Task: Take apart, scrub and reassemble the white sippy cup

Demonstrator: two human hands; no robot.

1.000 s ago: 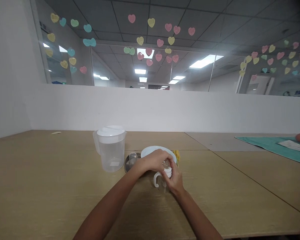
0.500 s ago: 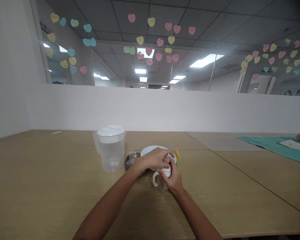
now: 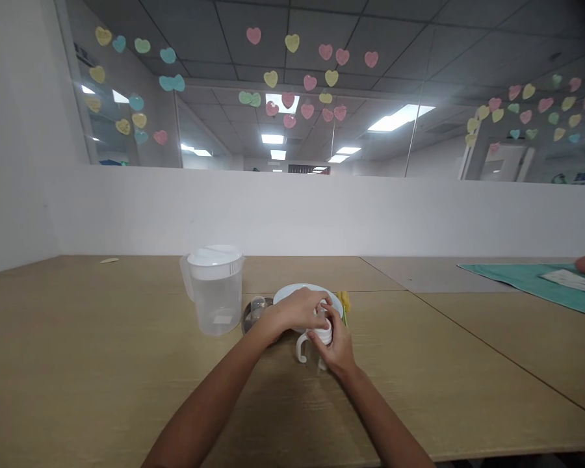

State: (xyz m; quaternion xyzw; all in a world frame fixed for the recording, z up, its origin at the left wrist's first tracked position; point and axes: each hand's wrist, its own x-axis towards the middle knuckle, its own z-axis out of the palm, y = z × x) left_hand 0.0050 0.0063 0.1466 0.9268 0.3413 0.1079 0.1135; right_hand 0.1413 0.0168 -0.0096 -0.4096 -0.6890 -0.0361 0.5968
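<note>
Between my two hands is a baby bottle [image 3: 325, 336] with a white collar and curved white side handles; its clear lower part is hard to make out against the table. My right hand [image 3: 340, 348] is wrapped around the collar from the right. From above, my left hand [image 3: 299, 309] bends over the bottle's top, fingers pinched around a small clear piece there, perhaps the nipple. Behind my hands lies a white plate [image 3: 285, 292], partly covered by them. A metal bowl [image 3: 247, 320] with a clear cap [image 3: 258, 305] in it sits left of my left wrist.
A lidded clear pitcher [image 3: 218, 300] stands left of the bowl. Beyond my right hand is a yellow flower [image 3: 344, 301] with a green stem. At the far right, a teal cloth [image 3: 511, 276] carries a white cloth [image 3: 572, 282]. A white wall [image 3: 292, 214] bounds the table's back.
My left fingers have shifted slightly at the bottle's top, and more of the small clear piece shows. My right hand keeps its grip on the collar. The view has moved slightly.
</note>
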